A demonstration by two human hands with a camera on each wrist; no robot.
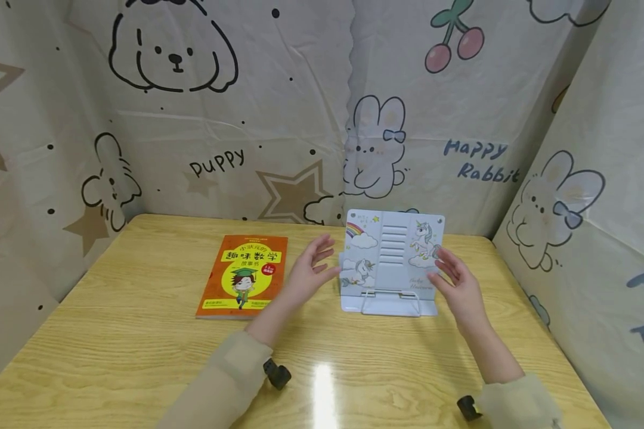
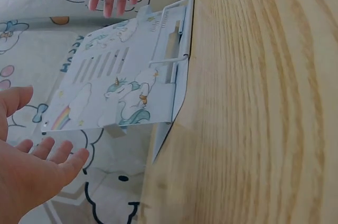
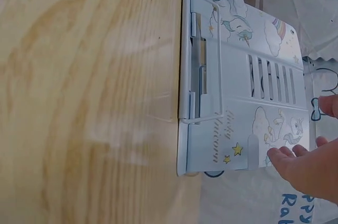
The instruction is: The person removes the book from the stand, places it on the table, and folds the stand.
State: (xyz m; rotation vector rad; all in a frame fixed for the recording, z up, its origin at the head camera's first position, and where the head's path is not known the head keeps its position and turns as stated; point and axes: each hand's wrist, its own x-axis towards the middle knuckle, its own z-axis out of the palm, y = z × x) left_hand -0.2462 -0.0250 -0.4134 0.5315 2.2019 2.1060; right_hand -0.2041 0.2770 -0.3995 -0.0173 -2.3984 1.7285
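Pale, metal-looking book stand (image 1: 394, 275) is set near the worktop's (image 1: 139, 310) far edge, right of its middle. Panel is tilted back, smooth, round-cornered, cut with a row of straight slots; unicorns, clouds, stars and a rainbow are printed on it. A bent-wire bracket (image 3: 220, 65) is fitted along the bottom. Stand is flanked by left hand (image 1: 308, 269) and right hand (image 1: 463, 290), fingers relaxed, thumbs held apart; right-hand contact can't be told. Worktop is wood-grained; flat, rectangular orange-yellow paperback (image 1: 241, 280) is laid left of the stand.
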